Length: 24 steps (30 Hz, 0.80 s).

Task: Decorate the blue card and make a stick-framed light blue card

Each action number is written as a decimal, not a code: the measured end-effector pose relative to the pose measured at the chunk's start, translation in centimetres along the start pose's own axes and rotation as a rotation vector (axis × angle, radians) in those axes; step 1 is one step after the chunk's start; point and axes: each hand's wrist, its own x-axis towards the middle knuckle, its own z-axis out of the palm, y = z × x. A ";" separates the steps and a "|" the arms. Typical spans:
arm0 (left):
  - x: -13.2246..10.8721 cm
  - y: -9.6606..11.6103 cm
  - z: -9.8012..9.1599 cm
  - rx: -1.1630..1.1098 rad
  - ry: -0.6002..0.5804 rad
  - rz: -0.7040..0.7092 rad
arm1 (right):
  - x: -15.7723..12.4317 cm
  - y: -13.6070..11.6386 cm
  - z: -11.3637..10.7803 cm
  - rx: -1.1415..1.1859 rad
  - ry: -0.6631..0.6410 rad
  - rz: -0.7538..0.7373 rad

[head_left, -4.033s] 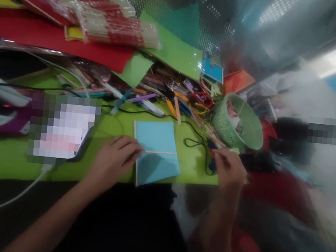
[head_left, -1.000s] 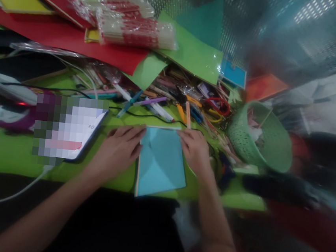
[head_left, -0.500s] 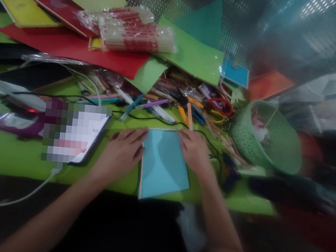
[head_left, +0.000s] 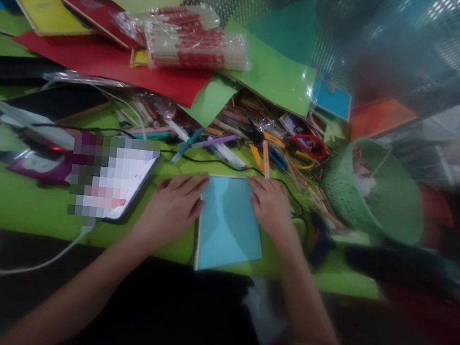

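A light blue card panel (head_left: 231, 221) lies on the green tabletop right in front of me, with thin pale wooden strips along its left and far edges. My left hand (head_left: 179, 200) is closed at the far left corner, fingertips on the far edge and thumb against the left side. At the far right corner my right hand (head_left: 271, 204) holds the panel in much the same way, fingers bent over the edge. The fingertips partly hide both far corners. Shadows of my arms or head fall across the panel's face.
Left of my hands lies a phone (head_left: 137, 185) with a cable, beside a purple device (head_left: 39, 165). Beyond are markers (head_left: 216, 141), scissors (head_left: 308, 145), sticks and coloured sheets. Wrapped stick bundles (head_left: 201, 50) lie farther back. A green basket (head_left: 394, 194) stands right.
The whole view has shifted slightly, so things appear a little farther right. My hands keep their places at the panel's far corners, with only slight finger movement.
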 end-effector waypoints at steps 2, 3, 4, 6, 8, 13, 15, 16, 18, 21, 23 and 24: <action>0.1 0.1 -0.1 0.001 -0.013 -0.011 | 0.1 0.0 0.0 -0.006 0.000 -0.006; 0.1 0.2 -0.2 -0.002 -0.017 -0.015 | 0.1 0.0 0.0 -0.006 0.003 -0.008; 0.1 0.2 -0.2 -0.007 -0.019 -0.019 | 0.1 0.1 0.0 -0.006 0.009 -0.009; 0.0 0.2 -0.3 -0.028 -0.015 -0.022 | 0.0 0.2 0.1 -0.001 0.028 -0.012; -0.1 0.0 -0.3 -0.061 0.000 -0.021 | -0.2 0.3 0.2 0.002 0.053 -0.026; -0.5 -0.9 -0.1 -0.172 0.126 -0.051 | -0.3 -0.5 -0.4 0.019 0.146 -0.060; -0.5 -1.1 -0.1 -0.188 0.163 -0.079 | 0.2 -1.4 -0.8 0.054 0.139 -0.091; -0.5 -1.2 -0.2 -0.192 0.170 -0.091 | 0.5 -2.0 -0.9 0.071 0.123 -0.113; -0.6 -1.1 -0.2 -0.200 0.169 -0.112 | 1.2 -3.2 -1.1 0.089 0.083 -0.160; -0.7 -1.0 -0.2 -0.217 0.158 -0.130 | 2.3 -4.8 -1.0 0.087 0.020 -0.220; -0.8 -0.9 -0.2 -0.226 0.156 -0.133 | 2.8 -5.6 -0.9 0.079 -0.021 -0.245; -0.8 -1.0 -0.1 -0.229 0.156 -0.129 | 3.0 -5.9 -0.8 0.075 -0.038 -0.250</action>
